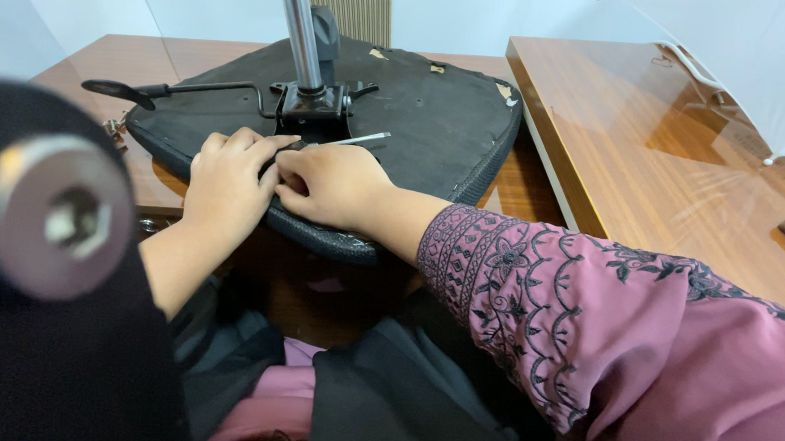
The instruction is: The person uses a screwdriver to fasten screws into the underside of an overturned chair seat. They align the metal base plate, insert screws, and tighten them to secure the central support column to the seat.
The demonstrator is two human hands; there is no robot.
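Two bare hands meet at the near edge of an upturned black office chair seat (434,115), which lies flat on a brown wooden worktop (114,58). The left hand (226,180), at about nine o'clock from the picture's centre, rests curled on the seat's underside, fingers bent; what it grips, if anything, cannot be told. The right hand (332,183), just beside and touching it, is closed around a thin silver tool (356,139) whose shaft points out toward two o'clock. The tool's working end sits below the black metal mechanism plate (309,104) bolted at the seat's middle. A shiny metal column (300,28) rises from that plate toward twelve o'clock, and a black lever (171,90) sticks out toward nine o'clock. A second worktop (664,163) lies at three o'clock. A blurred black part with a silver bolt head (57,216) fills the near left.

Judging from the scene, the thin tool could slip out of its fastener, because both hands crowd one small spot and hide it. The seat overhangs the worktop edge, so hard downward pressure might tip it toward the lap.
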